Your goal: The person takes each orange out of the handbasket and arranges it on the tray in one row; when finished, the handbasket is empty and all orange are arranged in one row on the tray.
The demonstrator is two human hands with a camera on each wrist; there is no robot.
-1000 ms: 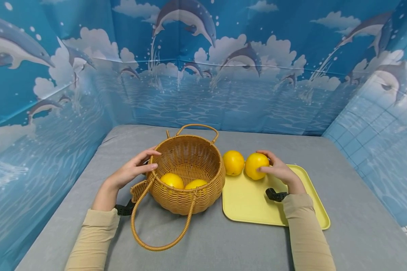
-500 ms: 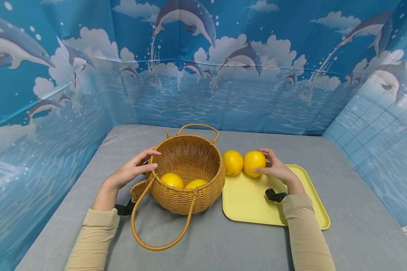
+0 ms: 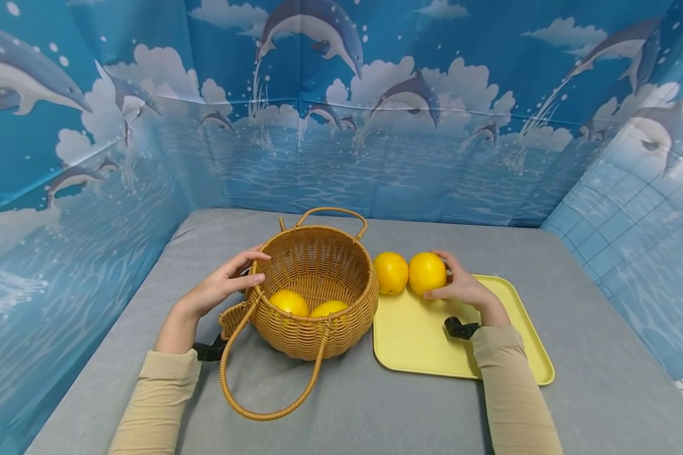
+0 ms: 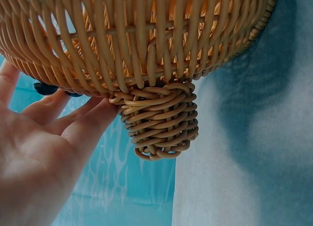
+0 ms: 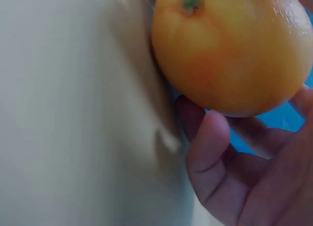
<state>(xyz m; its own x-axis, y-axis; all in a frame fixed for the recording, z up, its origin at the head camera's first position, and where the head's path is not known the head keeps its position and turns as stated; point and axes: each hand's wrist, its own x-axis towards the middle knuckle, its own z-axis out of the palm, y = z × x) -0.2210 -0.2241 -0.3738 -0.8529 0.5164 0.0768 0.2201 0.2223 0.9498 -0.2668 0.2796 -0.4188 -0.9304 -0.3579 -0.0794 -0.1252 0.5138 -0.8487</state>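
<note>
Yellow fruit (image 3: 427, 273) is at the right of the wicker basket (image 3: 313, 335), and I see it held by the person's right hand (image 3: 468, 287). The thumb is at its near side and the fingers are at its far right side, so this hand is about as wide as the fruit. Through the right wrist camera I also notice a small green stem mark (image 5: 191, 3) on its skin. A neighbour fruit (image 3: 391, 273) is between it and the basket; I cannot tell if it touches the wicker. Both are at the far edge of the yellow tray (image 3: 415, 344), which lies to the right of the basket.

The left hand (image 3: 219, 284) is at the left of the basket. Its fingers are relaxed, with thumb and index finger a little apart, and they rest at the rim. In the left wrist view I see this hand touching the wicker, just beside a woven tab (image 4: 159, 121) that stands out from the basket.

Inside the basket, at its near side, lie a left inner fruit (image 3: 289, 303) and a right inner fruit (image 3: 328, 308). Before the basket, a near handle (image 3: 273, 416) reaches toward the person; a far handle (image 3: 336, 210) rises behind it. Under the basket is grey cloth (image 3: 398, 417).
</note>
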